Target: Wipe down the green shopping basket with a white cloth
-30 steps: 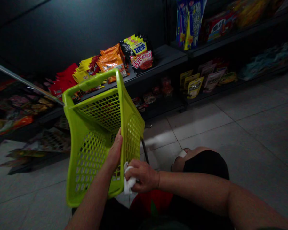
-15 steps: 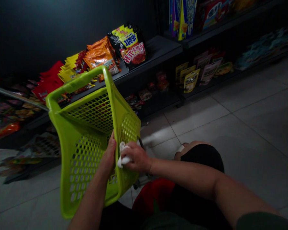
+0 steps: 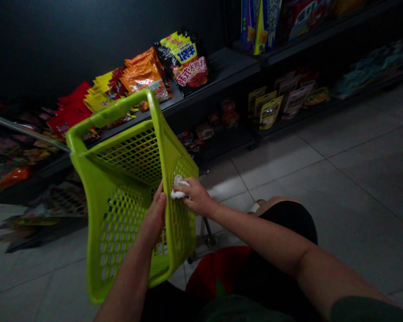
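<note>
A lime-green plastic shopping basket (image 3: 90, 197) with lattice walls stands tilted before me, its open side toward me. My left hand (image 3: 155, 214) grips the basket's right-hand rim, some of its fingers hidden behind the plastic. In my right hand (image 3: 199, 197) is a crumpled white cloth (image 3: 179, 187), pressed against the outer face of the lattice side wall. The two hands are close together, with the basket's edge between them.
Behind the basket, a dark shelf (image 3: 233, 65) carries black noodle packets (image 3: 190, 67), orange packets (image 3: 146, 74) and red packets (image 3: 69, 112). Yellow pouches (image 3: 271, 112) hang lower. A caster wheel (image 3: 211, 241) rests on the tiled floor (image 3: 356, 201). My knee (image 3: 289, 219) is at right.
My right hand has slid the cloth from the rim area upward and further along the outer side wall. My left hand stays on the rim. The view has shifted slightly.
</note>
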### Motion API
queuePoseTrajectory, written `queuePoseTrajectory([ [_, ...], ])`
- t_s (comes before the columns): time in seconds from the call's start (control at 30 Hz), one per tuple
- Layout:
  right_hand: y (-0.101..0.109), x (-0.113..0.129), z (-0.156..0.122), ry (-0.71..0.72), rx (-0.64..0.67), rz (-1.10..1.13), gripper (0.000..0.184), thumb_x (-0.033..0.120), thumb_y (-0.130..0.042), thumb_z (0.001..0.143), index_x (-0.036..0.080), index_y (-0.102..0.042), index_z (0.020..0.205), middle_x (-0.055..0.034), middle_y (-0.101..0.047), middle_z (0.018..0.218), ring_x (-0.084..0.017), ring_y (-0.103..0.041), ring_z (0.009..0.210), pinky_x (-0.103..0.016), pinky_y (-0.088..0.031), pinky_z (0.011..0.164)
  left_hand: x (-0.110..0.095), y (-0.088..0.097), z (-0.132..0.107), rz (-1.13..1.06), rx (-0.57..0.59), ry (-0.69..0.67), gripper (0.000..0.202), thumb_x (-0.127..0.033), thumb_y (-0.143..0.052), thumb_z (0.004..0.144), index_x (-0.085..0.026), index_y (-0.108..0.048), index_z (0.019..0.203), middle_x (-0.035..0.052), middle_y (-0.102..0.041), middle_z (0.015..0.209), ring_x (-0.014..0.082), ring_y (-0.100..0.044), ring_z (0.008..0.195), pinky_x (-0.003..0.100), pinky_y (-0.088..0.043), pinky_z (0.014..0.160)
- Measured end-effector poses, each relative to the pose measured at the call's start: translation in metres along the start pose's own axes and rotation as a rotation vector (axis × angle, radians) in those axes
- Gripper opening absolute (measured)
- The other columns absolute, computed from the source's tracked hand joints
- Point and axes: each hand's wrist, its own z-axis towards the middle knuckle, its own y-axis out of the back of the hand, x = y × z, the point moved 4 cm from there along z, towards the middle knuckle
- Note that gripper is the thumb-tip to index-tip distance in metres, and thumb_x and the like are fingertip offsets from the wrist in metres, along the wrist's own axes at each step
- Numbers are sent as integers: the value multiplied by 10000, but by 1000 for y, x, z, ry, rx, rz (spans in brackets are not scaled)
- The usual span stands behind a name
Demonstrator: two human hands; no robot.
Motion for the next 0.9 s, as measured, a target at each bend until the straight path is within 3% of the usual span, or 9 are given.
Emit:
queuePoseTrajectory([
  [0.17, 7, 10, 6, -23, 135, -112, 521, 102, -668, 815, 247, -638, 1314, -90, -557, 1207, -238, -511, 1122, -383, -438, 998, 0, 6, 2, 17, 23, -26, 709, -536, -618, 919, -261, -425, 1544, 67, -569, 1501, 277, -443, 1453, 417, -344, 1222],
  [0.27, 7, 2, 7, -93, 124, 5, 272, 112, -666, 799, 210, -725, 1045, -36, -568, 987, -194, -549, 959, -314, -463, 885, -1, 11, 1, 74, 31, -30, 698, -538, -601, 931, -254, -425, 1543, 63, -545, 1524, 272, -401, 1481, 409, -309, 1239],
  [0.37, 6, -16, -1, -242, 1, 123, 136, 101, -636, 804, 187, -714, 876, -6, -553, 885, -163, -560, 874, -281, -466, 832, 0, 13, 1, 104, 46, -21, 676, -533, -586, 941, -278, -422, 1546, 52, -521, 1546, 279, -427, 1464, 422, -311, 1238],
  [0.47, 3, -26, -9, -277, -55, 191, 257, 107, -635, 825, 194, -727, 1048, -28, -582, 997, -173, -579, 978, -307, -472, 915, 3, 12, 3, 59, 74, -5, 688, -528, -586, 941, -304, -388, 1561, 49, -509, 1556, 284, -463, 1439, 441, -331, 1226],
  [0.57, -2, -16, -10, -136, 69, 179, 420, 114, -660, 832, 204, -682, 1242, -81, -572, 1170, -211, -550, 1146, -365, -445, 1028, 3, 8, 3, 16, 70, -11, 705, -519, -604, 934, -285, -387, 1563, 61, -521, 1546, 279, -451, 1449, 431, -328, 1229],
  [0.7, -3, -3, -5, -93, 132, 49, 473, 87, -656, 797, 219, -675, 1251, -99, -565, 1234, -235, -531, 1163, -403, -435, 1045, -2, 5, -1, 19, 64, -39, 709, -524, -615, 928, -255, -413, 1552, 72, -547, 1522, 274, -411, 1475, 408, -327, 1231],
  [0.8, -3, -15, -2, -260, 72, 177, 250, 114, -635, 785, 193, -730, 1002, -40, -624, 1002, -191, -586, 966, -333, -485, 926, -3, 7, -3, 71, 86, -35, 703, -550, -599, 930, -264, -422, 1547, 59, -494, 1567, 282, -389, 1488, 410, -331, 1228],
  [0.9, -1, -38, -8, -486, -126, 364, 177, 148, -574, 791, 177, -693, 919, 1, -634, 874, -163, -595, 854, -290, -497, 839, -1, 13, -3, 125, 87, -45, 655, -552, -580, 938, -313, -442, 1532, 12, -445, 1603, 270, -374, 1497, 402, -322, 1233],
])
